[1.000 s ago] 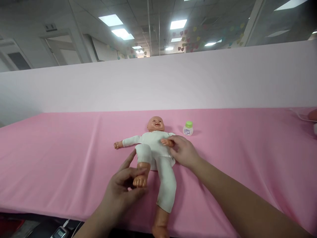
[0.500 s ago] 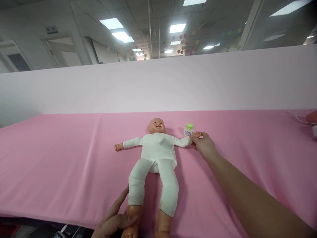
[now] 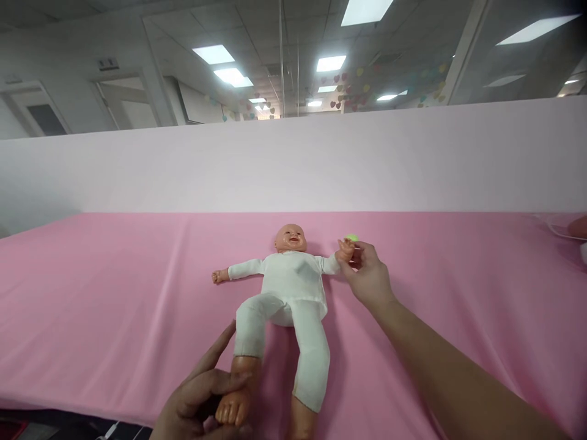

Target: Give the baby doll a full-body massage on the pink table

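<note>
A baby doll (image 3: 288,287) in white clothes lies on its back on the pink cloth (image 3: 114,305), head away from me. My left hand (image 3: 202,403) is wrapped round the doll's bare foot at the near edge. My right hand (image 3: 364,275) pinches the doll's small hand and holds that arm raised and bent. Behind my right hand, only the green cap of a small bottle (image 3: 352,238) shows. The doll's other arm lies stretched out flat to the left.
A pale pink panel (image 3: 293,165) stands upright along the far edge of the cloth. At the far right edge lie a white object and something pinkish (image 3: 578,229), partly cut off. A dark floor shows below the near edge.
My left hand first pulled the doll's bent leg straight toward me, then lifted its foot a little. My right hand moved the doll's arm outward toward the bottle, then raised it.
</note>
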`<action>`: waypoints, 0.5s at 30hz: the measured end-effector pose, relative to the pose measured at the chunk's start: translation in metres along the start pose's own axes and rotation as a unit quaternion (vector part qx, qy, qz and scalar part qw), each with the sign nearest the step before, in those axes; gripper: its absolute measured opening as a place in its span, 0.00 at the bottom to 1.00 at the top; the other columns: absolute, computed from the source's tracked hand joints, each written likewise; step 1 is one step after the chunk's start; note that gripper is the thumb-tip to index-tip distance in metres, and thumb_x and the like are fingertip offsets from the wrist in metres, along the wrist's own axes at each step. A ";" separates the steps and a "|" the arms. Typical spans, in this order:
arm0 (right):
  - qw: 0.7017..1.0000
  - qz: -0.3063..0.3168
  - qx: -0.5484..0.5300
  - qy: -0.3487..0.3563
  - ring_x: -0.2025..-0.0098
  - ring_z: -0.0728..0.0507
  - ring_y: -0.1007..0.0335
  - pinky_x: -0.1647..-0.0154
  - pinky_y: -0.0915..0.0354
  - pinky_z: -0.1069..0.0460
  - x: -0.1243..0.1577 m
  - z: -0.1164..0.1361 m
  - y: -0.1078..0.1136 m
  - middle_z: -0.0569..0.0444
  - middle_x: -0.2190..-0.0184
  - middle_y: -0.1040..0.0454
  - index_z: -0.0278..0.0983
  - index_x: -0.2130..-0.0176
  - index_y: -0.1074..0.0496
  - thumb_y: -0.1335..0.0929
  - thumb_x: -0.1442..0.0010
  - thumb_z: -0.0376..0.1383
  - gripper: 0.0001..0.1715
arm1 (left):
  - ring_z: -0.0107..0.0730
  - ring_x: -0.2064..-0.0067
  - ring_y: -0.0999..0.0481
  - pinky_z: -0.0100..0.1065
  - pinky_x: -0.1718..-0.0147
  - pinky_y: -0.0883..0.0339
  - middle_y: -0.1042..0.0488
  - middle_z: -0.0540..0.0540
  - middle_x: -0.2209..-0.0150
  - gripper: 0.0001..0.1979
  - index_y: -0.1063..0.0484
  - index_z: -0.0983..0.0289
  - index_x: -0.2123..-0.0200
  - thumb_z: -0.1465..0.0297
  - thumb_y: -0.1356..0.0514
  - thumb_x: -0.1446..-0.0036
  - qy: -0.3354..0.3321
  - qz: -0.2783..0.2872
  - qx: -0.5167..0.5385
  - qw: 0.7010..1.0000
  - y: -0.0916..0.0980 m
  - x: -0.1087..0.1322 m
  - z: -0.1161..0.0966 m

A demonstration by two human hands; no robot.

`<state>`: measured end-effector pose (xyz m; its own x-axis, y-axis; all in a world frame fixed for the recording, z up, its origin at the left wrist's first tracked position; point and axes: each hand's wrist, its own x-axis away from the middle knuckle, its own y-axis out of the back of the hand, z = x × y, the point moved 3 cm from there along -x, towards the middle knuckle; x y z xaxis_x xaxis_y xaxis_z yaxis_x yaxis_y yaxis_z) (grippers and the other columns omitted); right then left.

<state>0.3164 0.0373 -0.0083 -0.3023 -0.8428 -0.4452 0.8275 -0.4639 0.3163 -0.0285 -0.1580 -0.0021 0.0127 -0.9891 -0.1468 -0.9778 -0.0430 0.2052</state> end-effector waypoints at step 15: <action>0.884 0.193 0.139 0.402 0.46 0.38 0.26 0.42 0.30 0.40 0.037 0.038 -0.052 0.47 0.51 0.20 0.41 0.52 0.20 0.35 0.35 0.25 0.19 | 0.59 0.26 0.46 0.62 0.33 0.42 0.21 0.60 0.43 0.15 0.16 0.57 0.59 0.71 0.27 0.53 -0.066 0.031 0.025 0.997 -0.033 -0.096 -0.013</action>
<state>0.2445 0.0200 -0.0089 0.5042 -0.5379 -0.6756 0.6136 -0.3273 0.7185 0.0056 -0.0635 0.0182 -0.0727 -0.9623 -0.2622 -0.9851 0.0282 0.1698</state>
